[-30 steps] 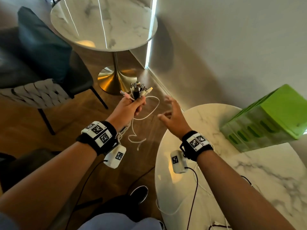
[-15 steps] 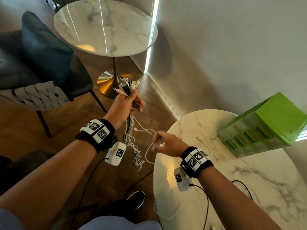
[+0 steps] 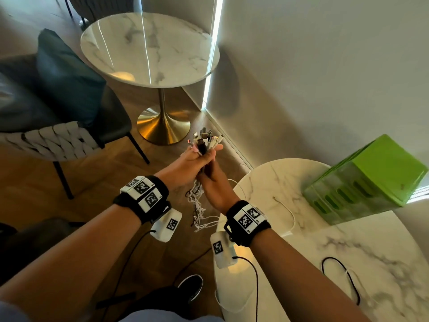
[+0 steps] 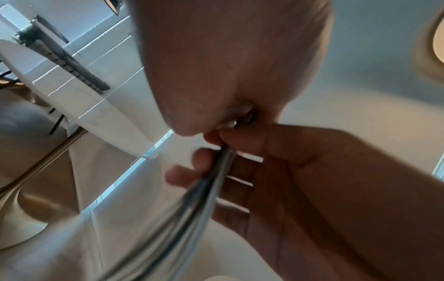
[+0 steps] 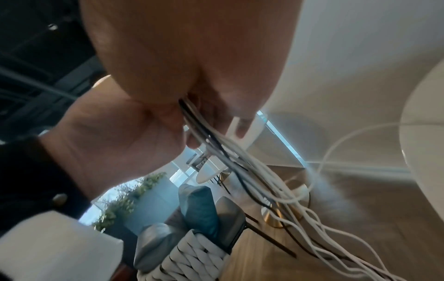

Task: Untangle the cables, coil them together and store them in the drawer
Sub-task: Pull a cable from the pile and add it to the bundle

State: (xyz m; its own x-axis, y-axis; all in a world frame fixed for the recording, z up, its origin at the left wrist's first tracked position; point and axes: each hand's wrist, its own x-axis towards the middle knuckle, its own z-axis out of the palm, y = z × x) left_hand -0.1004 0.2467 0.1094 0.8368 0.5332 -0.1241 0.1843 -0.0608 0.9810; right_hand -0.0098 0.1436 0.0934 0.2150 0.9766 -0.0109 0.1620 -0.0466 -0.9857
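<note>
A bundle of white and black cables (image 3: 199, 205) hangs off the table's left side, its plugs (image 3: 205, 140) fanning out above my fists. My left hand (image 3: 192, 163) grips the bundle just under the plugs. My right hand (image 3: 213, 182) sits right below, touching it, with its fingers (image 4: 206, 157) curled round the same strands (image 4: 197, 199). In the right wrist view the cables (image 5: 240, 161) run out from between both hands and trail down, kinked. The green drawer unit (image 3: 371, 182) stands on the round marble table (image 3: 348, 240), drawers shut, to the right of my hands.
One white cable (image 3: 287, 210) and a black one (image 3: 341, 275) lie loose on the near table. A second marble table (image 3: 151, 47) with a gold foot stands ahead. A dark chair with a woven cushion (image 3: 53, 140) is at left, the wall at right.
My right hand rose from the table edge, where it held a white loop, up to just under my left hand and closed round the bundle. The left hand kept its grip.
</note>
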